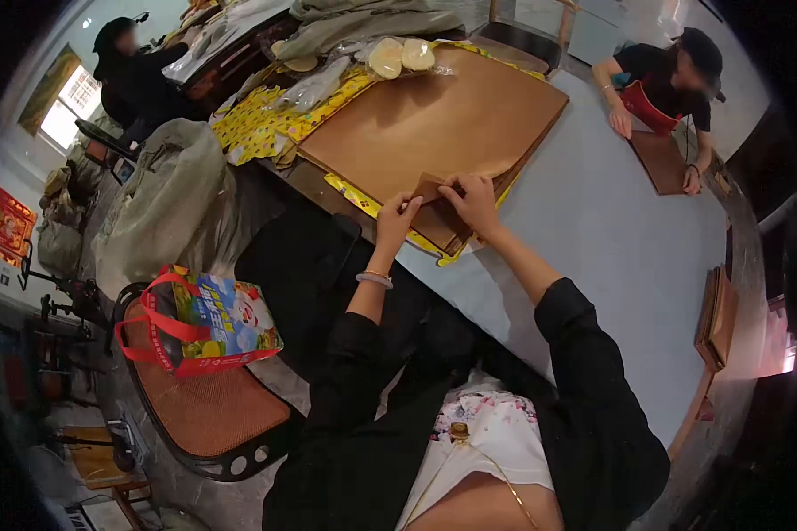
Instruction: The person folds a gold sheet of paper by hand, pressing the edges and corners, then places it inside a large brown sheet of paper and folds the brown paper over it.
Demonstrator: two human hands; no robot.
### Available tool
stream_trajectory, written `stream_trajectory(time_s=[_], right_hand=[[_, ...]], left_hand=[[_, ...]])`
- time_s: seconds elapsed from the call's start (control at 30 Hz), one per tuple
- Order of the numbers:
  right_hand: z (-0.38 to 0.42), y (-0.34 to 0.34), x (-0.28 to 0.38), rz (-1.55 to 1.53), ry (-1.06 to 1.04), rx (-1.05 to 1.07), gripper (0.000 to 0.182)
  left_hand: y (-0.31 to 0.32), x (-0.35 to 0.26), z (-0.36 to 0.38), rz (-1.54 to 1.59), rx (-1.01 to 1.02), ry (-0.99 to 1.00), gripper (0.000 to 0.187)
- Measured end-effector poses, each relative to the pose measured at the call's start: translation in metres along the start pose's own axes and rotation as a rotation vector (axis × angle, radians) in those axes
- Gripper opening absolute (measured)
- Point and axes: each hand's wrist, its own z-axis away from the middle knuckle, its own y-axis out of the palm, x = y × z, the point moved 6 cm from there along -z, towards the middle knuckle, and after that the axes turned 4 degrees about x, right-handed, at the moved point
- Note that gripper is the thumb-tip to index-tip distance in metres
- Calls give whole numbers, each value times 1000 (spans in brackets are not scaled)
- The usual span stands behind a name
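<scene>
A stack of large, glossy brown sheets lies on yellow patterned wrapping in front of me. At its near corner, a small brown flap stands raised between my hands. My left hand pinches the flap's left side, thumb against fingers. On the other side my right hand has its fingers closed on the flap's edge. My left wrist wears a pale bangle. Beneath the hands, the sheet layers show at the corner of the stack.
Across the pale table, a person handles a brown folded sheet. More brown sheets sit at the right edge. To my left are a chair with a colourful bag and large sacks. Another person works behind.
</scene>
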Motion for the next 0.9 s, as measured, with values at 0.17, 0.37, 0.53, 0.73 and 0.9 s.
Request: stream_trajectory(time_s=[0.17,0.37,0.53,0.73,0.9], right_hand=[[-1,-9,11,44,-123,-97,17],[0,-3,7,2,-44,9,18],[0,0,1,1,33,2,22],[1,2,1,-15,16,27,24],[2,3,0,-10,-13,32,20]], left_hand=[[-1,-9,3,-71,-34,34,25],[-1,-13,8,-122,-25,44,26],[-1,-13,10,-87,-26,55,27],[-2,-9,11,-105,-45,0,27],[-1,-4,10,-106,-34,41,26]])
